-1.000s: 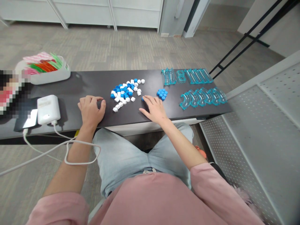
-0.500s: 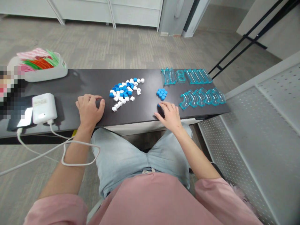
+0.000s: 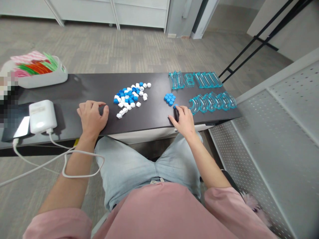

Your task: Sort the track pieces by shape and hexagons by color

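Note:
My left hand rests on the dark tabletop, fingers bent loosely, thumb apart, nothing visible in it. To its right lies a loose pile of blue and white hexagonal pieces. A small cluster of blue hexagonal pieces, packed side by side, sits farther right. Just below that cluster, a single blue hexagonal piece lies at the index fingertip of my right hand. The right thumb is spread away from the fingers, so the piece is touched rather than gripped. Part of it is hidden by the fingertip.
Teal transparent curved parts and straight teal parts are arranged at the right. On the left are a white power bank, a phone, a white cable over my left forearm, and a white basket of colourful strips.
My right hand has moved a little right and away from me, its fingertip bringing the single blue piece along toward the blue cluster. The left hand stays put; the view has shifted slightly.

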`<state>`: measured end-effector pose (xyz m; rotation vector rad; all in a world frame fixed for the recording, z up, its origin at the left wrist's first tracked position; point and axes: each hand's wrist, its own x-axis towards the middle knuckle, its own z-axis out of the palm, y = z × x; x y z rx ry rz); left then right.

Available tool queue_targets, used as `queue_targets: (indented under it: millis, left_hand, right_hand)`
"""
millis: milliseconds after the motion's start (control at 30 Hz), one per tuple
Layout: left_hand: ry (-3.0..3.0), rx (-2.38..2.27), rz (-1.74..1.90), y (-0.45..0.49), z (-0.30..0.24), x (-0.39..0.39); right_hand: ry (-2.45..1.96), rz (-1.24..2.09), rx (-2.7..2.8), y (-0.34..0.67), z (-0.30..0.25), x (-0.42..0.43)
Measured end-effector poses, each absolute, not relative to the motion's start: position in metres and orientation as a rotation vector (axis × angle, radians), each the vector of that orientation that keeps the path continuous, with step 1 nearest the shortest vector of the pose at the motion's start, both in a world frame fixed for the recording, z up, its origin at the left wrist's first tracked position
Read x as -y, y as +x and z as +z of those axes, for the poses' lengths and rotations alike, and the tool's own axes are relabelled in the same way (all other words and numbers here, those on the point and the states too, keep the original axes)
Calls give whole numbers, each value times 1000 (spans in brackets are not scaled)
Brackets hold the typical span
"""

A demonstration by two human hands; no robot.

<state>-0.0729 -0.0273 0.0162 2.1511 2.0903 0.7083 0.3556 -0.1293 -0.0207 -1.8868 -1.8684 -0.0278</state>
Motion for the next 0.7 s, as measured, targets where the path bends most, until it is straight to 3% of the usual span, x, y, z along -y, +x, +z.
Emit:
queue_targets:
  millis: [700]
  left_hand:
    - [2184, -2093, 697, -75, 14, 27]
  right_hand:
    - [-1898, -18, 1857, 360, -21, 110]
